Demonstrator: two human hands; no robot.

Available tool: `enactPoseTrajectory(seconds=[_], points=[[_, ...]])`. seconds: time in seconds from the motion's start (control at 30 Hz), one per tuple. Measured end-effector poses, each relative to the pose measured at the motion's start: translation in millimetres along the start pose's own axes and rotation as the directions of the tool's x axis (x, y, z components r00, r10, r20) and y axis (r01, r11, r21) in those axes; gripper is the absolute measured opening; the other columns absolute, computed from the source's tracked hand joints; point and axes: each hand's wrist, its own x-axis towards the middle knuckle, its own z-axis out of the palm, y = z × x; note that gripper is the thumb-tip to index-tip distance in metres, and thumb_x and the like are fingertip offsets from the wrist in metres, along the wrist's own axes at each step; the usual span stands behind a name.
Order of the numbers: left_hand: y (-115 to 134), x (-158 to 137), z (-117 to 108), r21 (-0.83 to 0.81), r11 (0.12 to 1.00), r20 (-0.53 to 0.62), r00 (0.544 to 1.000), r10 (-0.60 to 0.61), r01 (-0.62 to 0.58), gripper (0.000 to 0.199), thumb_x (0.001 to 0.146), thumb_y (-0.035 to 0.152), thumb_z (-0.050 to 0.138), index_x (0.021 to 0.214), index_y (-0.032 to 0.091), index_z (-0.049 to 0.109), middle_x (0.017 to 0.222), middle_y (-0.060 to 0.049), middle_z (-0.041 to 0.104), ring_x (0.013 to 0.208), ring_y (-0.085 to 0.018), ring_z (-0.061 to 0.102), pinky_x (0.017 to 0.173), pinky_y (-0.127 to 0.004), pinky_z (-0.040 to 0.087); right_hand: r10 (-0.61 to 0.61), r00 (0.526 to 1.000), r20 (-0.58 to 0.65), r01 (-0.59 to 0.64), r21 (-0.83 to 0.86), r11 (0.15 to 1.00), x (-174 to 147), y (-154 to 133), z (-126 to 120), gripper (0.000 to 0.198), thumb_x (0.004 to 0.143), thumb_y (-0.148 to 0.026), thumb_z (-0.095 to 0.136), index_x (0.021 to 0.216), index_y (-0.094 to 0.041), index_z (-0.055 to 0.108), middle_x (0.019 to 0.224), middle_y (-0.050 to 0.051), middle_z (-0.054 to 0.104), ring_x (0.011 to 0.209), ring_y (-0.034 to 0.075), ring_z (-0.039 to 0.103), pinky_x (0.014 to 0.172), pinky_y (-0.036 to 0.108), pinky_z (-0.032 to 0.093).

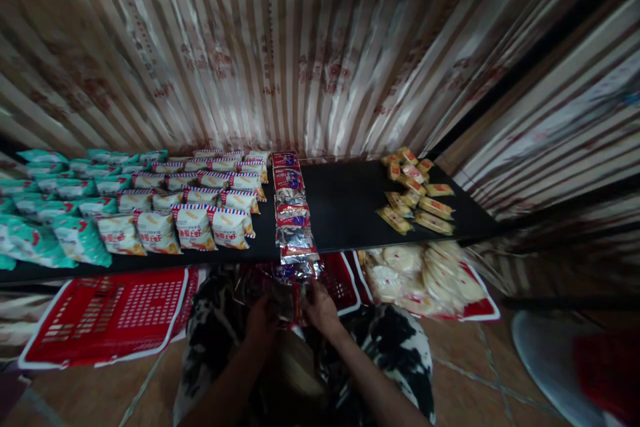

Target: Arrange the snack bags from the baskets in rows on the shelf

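Low in front of me, below the shelf's front edge, both hands are at a bunch of dark red and silver foil packets [287, 293]. My right hand [321, 307] is closed on the right side of a packet, fingers pointing up. My left hand [263, 320] holds the left side of the bunch; shadow blurs its fingers. Straight ahead on the shelf, a column of similar red and silver packets [290, 179] runs from the back to the front edge. Its nearest packets end just above my hands.
Left on the black shelf [345, 207] stand rows of white shrimp-snack bags [193, 227] and teal bags [83, 240]. Small yellow packets [413, 183] lie at the right. Below are red baskets [135, 310], one holding pale round packs [440, 273]. A striped curtain [300, 47] hangs behind.
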Motion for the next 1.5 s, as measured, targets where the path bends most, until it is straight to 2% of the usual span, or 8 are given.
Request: enactPoseTrajectory(seconds=[0.1,0.2,0.37,0.53,0.8,1.07,1.27,1.5], points=[[-2,-24,-5,-0.010,1.000,-0.027,1.000,-0.014,0.014,0.012,0.080,0.026,0.056,0.080,0.016,0.063,0.068,-0.003,0.066,0.058,-0.016,0.063,0.054,-0.026,0.050,-0.264,0.963,-0.061,0.250,-0.175,0.952,-18,-11,-10,0.041,0.077,-0.013,0.053,0.117,-0.017,0.059,0.118,0.012,0.060,0.113,0.025,0.050,0.099,0.037,0.037],[-2,-47,-11,0.049,0.999,0.002,1.000,0.010,-0.011,0.015,0.080,0.027,0.056,0.082,0.016,0.065,0.076,-0.006,0.069,0.068,-0.019,0.066,0.059,-0.029,0.052,-0.428,0.902,0.061,0.432,-0.100,0.896,-38,-27,-13,0.033,0.084,-0.019,0.048,0.113,-0.019,0.062,0.116,0.010,0.062,0.111,0.023,0.051,0.099,0.036,0.038],[6,-78,-21,0.167,0.956,0.142,0.966,0.217,-0.239,0.010,0.070,0.019,0.064,0.079,0.019,0.068,0.100,-0.007,0.070,0.107,-0.024,0.060,0.087,-0.030,0.050,-0.491,0.834,0.253,0.496,0.050,0.867,-67,-46,-14,0.048,0.073,-0.023,0.062,0.121,-0.020,0.057,0.118,0.010,0.060,0.110,0.024,0.053,0.095,0.034,0.042],[13,-94,-18,0.257,0.901,0.289,0.918,0.272,-0.348,0.021,0.064,0.023,0.072,0.084,0.020,0.069,0.108,-0.008,0.068,0.116,-0.028,0.054,0.094,-0.036,0.047,-0.561,0.808,0.182,0.538,0.162,0.827,-77,-53,-30,0.044,0.074,-0.012,0.054,0.116,-0.021,0.059,0.115,0.010,0.061,0.105,0.022,0.057,0.090,0.033,0.045],[23,-100,6,0.259,0.829,0.436,0.826,0.357,-0.495,0.058,0.058,0.037,0.077,0.110,0.017,0.062,0.119,-0.013,0.062,0.119,-0.028,0.052,0.097,-0.034,0.045,-0.346,0.932,0.106,0.254,0.488,0.835,-53,-59,-72,0.040,0.082,-0.049,0.052,0.101,-0.016,0.064,0.089,0.007,0.069,0.083,0.022,0.062,0.078,0.036,0.048],[39,-91,36,0.317,0.810,0.453,0.829,0.328,-0.494,0.045,0.050,0.042,0.080,0.083,0.016,0.065,0.084,-0.009,0.072,0.085,-0.026,0.066,0.079,-0.035,0.052,-0.205,0.949,0.239,-0.058,0.773,0.632,-36,-70,-89,0.053,0.063,-0.058,0.070,0.096,-0.017,0.062,0.080,0.004,0.070,0.069,0.020,0.065,0.068,0.032,0.049],[57,-86,59,0.320,0.737,0.430,0.784,0.448,-0.596,0.039,0.053,0.047,0.076,0.072,0.016,0.063,0.072,-0.006,0.069,0.073,-0.022,0.064,0.072,-0.032,0.050,-0.206,0.973,0.107,0.044,0.784,0.619,-7,-70,-90,0.049,0.069,-0.051,0.069,0.104,-0.020,0.056,0.090,0.005,0.070,0.080,0.019,0.066,0.077,0.031,0.049],[83,-72,106,0.220,0.775,0.464,0.763,0.451,-0.592,0.035,0.068,0.030,0.064,0.100,0.015,0.060,0.085,-0.006,0.070,0.077,-0.019,0.066,0.072,-0.028,0.051,-0.207,0.960,-0.190,0.281,0.612,0.739,48,-79,-96,0.059,0.075,-0.039,0.062,0.128,-0.020,0.043,0.096,0.005,0.068,0.084,0.019,0.064,0.076,0.031,0.050]])
